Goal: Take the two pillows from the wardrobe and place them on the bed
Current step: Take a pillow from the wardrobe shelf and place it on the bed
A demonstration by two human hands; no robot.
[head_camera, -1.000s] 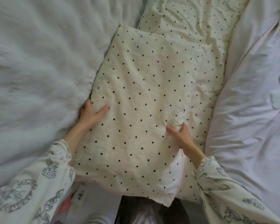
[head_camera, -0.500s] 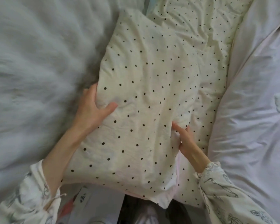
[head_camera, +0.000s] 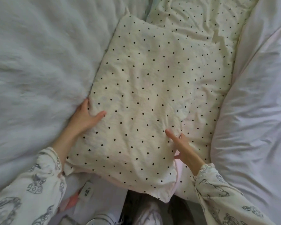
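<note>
A cream pillow with black dots (head_camera: 141, 95) lies on the bed, partly covering a second pillow of the same fabric (head_camera: 209, 46) that shows at the top and right. My left hand (head_camera: 84, 117) grips the top pillow's left edge, thumb on top and fingers hidden under it. My right hand (head_camera: 183, 148) holds its right edge near the lower corner, thumb lying on the fabric and fingers tucked at the side.
A fluffy white blanket (head_camera: 31, 70) covers the bed to the left of the pillows. A pale crumpled duvet (head_camera: 258, 119) bulges along the right. Below the pillow's near edge are my legs and a small labelled item (head_camera: 87, 190).
The top pillow was lifted and pushed forward half a second ago; it now lies lower and flatter on the second pillow. Both hands stay at its edges.
</note>
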